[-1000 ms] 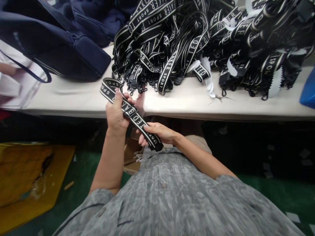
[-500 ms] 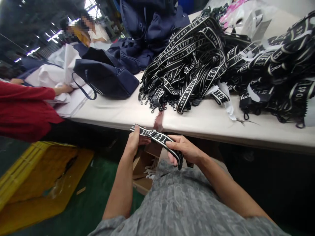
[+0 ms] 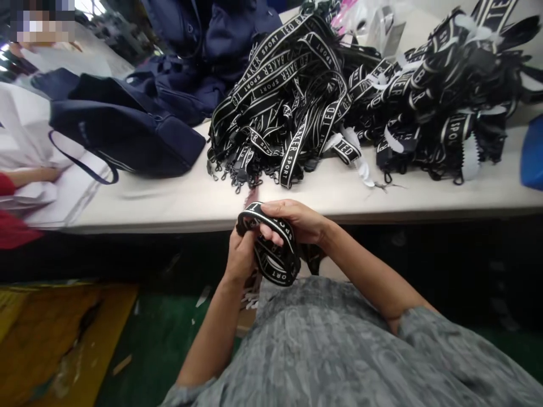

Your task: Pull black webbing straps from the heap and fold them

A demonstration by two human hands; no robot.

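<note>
A black webbing strap (image 3: 278, 277) with white edge lines and white lettering is looped between my two hands, in front of the table edge. My left hand (image 3: 242, 251) is closed on the loop's left side, its fingertips partly hidden by the webbing. On the upper part of the loop, my right hand (image 3: 294, 217) pinches the strap with the thumb on top and fingers beneath. Past the table edge lies a large pile of the same straps (image 3: 292, 96), with small black hooks at its near side.
More straps bundled with white ties (image 3: 424, 107) lie at the right. A navy bag (image 3: 131, 124) and white cloth (image 3: 25, 118) are at the left, where another person's hand (image 3: 42, 175) rests. A blue object (image 3: 532, 152) stands far right. On the floor is a yellow crate (image 3: 46, 333).
The strap went from stretched out between my hands to a coiled loop. My hands came closer together. The view has turned to the right, bringing the blue object into sight.
</note>
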